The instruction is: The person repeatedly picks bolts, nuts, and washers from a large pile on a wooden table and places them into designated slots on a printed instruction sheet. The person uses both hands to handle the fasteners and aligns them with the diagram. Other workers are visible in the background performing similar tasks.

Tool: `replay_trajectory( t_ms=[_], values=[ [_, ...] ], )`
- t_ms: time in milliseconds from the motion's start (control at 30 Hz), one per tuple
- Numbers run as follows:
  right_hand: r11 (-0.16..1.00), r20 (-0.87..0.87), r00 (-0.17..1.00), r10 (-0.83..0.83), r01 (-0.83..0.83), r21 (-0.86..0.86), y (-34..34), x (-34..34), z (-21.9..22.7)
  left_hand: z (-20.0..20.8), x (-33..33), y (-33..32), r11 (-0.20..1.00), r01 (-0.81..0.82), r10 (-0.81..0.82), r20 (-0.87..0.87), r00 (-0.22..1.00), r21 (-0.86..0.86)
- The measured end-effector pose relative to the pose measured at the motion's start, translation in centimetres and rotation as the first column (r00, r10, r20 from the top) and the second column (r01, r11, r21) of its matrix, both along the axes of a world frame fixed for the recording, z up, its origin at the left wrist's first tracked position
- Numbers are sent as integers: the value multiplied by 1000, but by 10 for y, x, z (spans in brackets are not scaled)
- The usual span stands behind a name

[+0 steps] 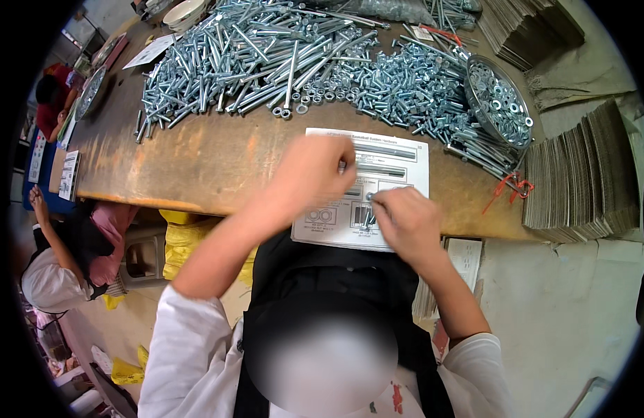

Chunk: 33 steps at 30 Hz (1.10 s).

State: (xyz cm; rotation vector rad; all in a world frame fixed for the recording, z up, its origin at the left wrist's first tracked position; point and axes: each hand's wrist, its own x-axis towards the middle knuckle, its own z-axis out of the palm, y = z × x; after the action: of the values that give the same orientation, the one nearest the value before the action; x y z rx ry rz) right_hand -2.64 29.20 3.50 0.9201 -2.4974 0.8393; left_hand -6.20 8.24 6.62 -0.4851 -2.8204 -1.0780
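Observation:
Over a stack of printed sheets (419, 171) at the table's front edge, both my hands are at work. My left hand (315, 167) is curled into a fist above the sheets' left half, smeared by motion; what it holds, if anything, is hidden. Fingers pinched, my right hand (407, 219) is over the sheets' lower right. A small shiny metal piece (371, 197) shows at its fingertips, too small to name for certain. A few short bolts (368, 220) lie on the paper just beside those fingers.
Beyond the sheets spreads a heap of long bolts (224, 63), with shorter bolts (405, 87) to its right. A round metal bowl (529, 139) holds washers. Cardboard stacks (579, 181) stand at the right. Other people (54, 279) sit along the left side.

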Motion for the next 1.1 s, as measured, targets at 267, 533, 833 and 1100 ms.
replay_trajectory(
  t_ms=[267, 533, 833, 1100],
  values=[
    [997, 95, 993, 66, -69, 29, -5, 27, 2, -40, 86, 10, 992, 26, -40, 114, 993, 121],
    [989, 510, 857, -72, 126, -72, 11, 17, -6, -43, 87, 23, 985, 11, -19, 46, 999, 174],
    [991, 404, 914, -37, 86, -103, 3, 4, -1, -49, 87, 24, 989, 3, -5, 18, 1000, 151],
    [999, 274, 961, 16, -6, -35, -6, -10, -12, -49, 86, 23, 987, -1, 0, 11, 1000, 163]
  ],
)
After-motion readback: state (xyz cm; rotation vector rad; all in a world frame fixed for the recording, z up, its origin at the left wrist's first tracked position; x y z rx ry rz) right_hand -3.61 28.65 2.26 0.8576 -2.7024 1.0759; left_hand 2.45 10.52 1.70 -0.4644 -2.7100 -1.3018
